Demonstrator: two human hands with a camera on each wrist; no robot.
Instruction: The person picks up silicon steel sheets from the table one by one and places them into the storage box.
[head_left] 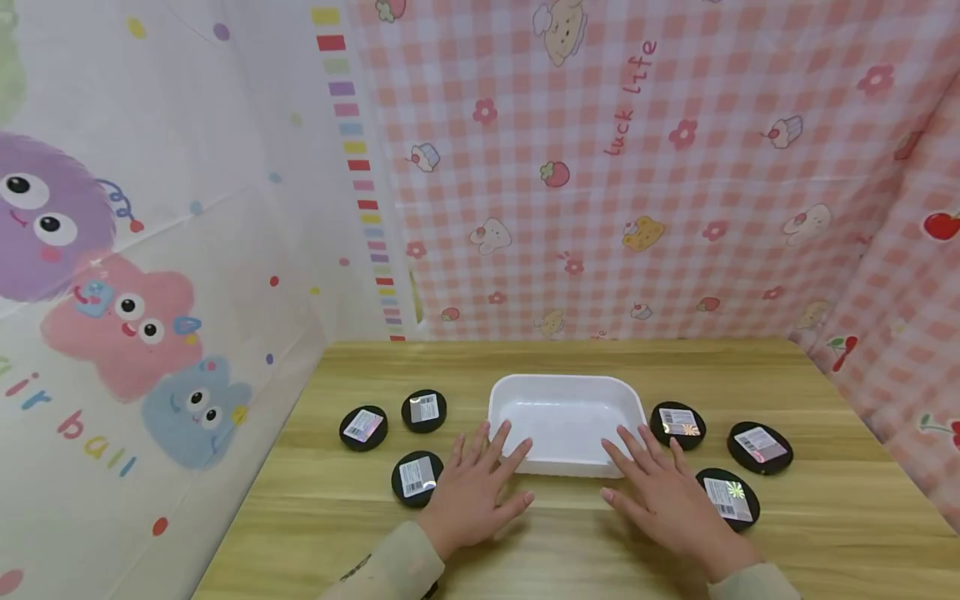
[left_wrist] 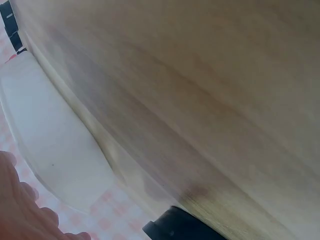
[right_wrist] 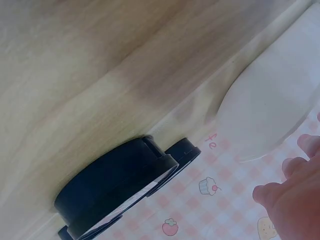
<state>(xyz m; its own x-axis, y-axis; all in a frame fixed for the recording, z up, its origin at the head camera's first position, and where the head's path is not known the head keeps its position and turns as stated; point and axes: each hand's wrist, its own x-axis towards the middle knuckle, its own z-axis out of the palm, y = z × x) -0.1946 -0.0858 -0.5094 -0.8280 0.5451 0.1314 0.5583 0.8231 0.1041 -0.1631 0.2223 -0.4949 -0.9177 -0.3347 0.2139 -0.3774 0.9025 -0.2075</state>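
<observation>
A white rectangular tray [head_left: 567,468] stands on the wooden table between both hands. My left hand [head_left: 480,492], fingers spread and straight, lies at the tray's near left corner, holding nothing. At the near right corner my right hand [head_left: 663,500] is spread in the same way, also holding nothing. Whether the fingertips touch the tray cannot be told. Beside the left hand is a round black container [head_left: 417,478] with a label on top, partly covered by the hand. Another black container [head_left: 729,498] is next to the right hand; the right wrist view shows a black container [right_wrist: 115,180] close up.
Two more labelled black containers, one at far left [head_left: 363,428] and one nearer the tray [head_left: 423,411], lie on the left. On the right are a container by the tray [head_left: 677,425] and an outer container [head_left: 760,447]. Patterned cloth [head_left: 585,208] hangs behind the table [head_left: 555,550].
</observation>
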